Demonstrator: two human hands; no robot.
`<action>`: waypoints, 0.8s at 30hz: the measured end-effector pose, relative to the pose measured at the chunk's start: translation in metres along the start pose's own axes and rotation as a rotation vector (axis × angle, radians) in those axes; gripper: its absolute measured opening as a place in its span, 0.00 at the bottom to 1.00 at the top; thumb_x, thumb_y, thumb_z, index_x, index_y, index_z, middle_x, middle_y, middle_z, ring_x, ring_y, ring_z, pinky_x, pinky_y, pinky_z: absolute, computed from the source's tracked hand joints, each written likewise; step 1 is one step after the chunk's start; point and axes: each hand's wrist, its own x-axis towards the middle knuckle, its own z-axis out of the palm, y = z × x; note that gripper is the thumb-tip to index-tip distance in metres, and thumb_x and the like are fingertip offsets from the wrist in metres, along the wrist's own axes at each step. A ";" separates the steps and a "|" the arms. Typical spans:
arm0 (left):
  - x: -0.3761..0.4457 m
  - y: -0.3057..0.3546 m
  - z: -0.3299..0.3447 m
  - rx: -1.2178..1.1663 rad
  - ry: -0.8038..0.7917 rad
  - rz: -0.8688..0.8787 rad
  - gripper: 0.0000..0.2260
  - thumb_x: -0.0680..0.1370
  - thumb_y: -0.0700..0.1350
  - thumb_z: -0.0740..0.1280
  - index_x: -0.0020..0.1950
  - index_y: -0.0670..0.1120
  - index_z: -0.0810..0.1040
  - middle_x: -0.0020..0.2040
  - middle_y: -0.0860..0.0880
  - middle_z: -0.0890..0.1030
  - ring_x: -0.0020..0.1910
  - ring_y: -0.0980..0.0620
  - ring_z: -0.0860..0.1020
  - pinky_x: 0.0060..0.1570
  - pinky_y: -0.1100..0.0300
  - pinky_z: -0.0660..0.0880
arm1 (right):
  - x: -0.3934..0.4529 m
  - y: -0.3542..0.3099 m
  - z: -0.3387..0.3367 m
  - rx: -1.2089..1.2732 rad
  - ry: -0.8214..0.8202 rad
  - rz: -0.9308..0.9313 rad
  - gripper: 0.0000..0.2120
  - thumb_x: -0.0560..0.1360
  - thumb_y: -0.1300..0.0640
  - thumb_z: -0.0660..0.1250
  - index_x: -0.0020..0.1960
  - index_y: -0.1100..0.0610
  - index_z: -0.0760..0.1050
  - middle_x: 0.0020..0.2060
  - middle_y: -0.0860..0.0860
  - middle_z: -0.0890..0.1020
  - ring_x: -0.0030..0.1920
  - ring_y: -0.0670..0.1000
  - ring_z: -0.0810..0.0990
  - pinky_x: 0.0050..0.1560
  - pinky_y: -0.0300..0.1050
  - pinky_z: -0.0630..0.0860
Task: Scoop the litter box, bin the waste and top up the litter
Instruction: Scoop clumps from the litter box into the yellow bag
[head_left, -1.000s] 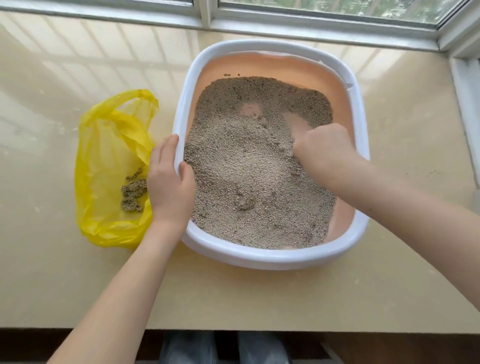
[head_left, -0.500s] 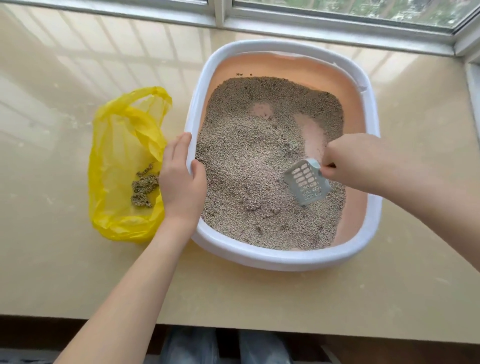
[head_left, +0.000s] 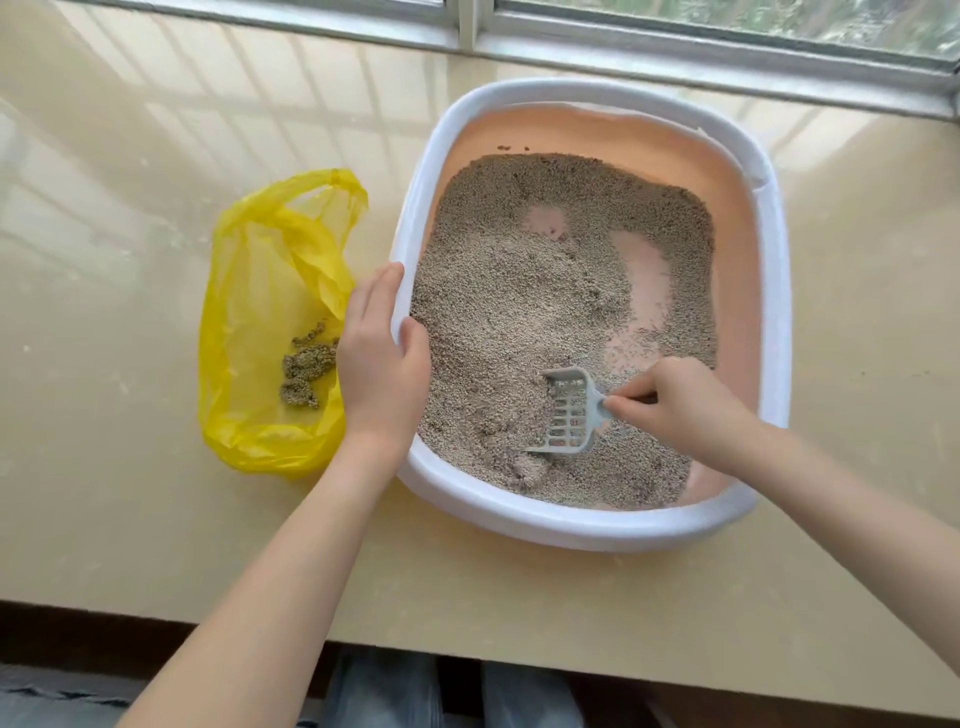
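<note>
A white-rimmed litter box (head_left: 613, 525) with a peach inside holds grey-brown litter (head_left: 509, 291), with bare patches of floor near the middle right. My left hand (head_left: 382, 364) grips the box's left rim, thumb inside, fingers outside. My right hand (head_left: 691, 410) holds the handle of a grey slotted scoop (head_left: 569, 413), whose blade lies in the litter near the front of the box. A yellow plastic bag (head_left: 260, 312) lies open left of the box with dark clumps of waste (head_left: 306, 371) inside it.
The box and bag sit on a glossy beige stone sill (head_left: 130, 519). A window frame (head_left: 623, 47) runs along the far edge. The sill's front edge drops off near me, with my legs below.
My right hand drew the scoop out of the litter and moved it toward the front of the box, where its blade now digs in. My left hand stayed on the rim.
</note>
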 end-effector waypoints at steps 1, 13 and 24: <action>0.000 0.000 0.000 -0.002 0.001 -0.001 0.20 0.73 0.32 0.62 0.66 0.38 0.73 0.64 0.41 0.75 0.64 0.48 0.71 0.65 0.75 0.57 | 0.001 -0.008 0.005 0.012 0.005 -0.009 0.14 0.76 0.51 0.68 0.32 0.50 0.80 0.19 0.49 0.69 0.23 0.48 0.60 0.25 0.38 0.58; 0.000 0.000 -0.002 -0.019 -0.004 -0.012 0.20 0.73 0.33 0.61 0.66 0.38 0.74 0.64 0.43 0.75 0.64 0.50 0.71 0.65 0.75 0.58 | 0.014 -0.026 -0.066 -0.738 0.024 -0.126 0.20 0.75 0.52 0.65 0.33 0.60 0.60 0.22 0.49 0.68 0.26 0.54 0.69 0.25 0.38 0.58; 0.000 0.001 -0.002 -0.042 -0.005 -0.027 0.20 0.73 0.33 0.62 0.65 0.38 0.74 0.63 0.43 0.76 0.64 0.49 0.72 0.65 0.72 0.61 | -0.002 -0.007 -0.013 -0.347 -0.163 -0.126 0.20 0.76 0.49 0.66 0.29 0.59 0.71 0.21 0.50 0.66 0.24 0.49 0.61 0.28 0.44 0.61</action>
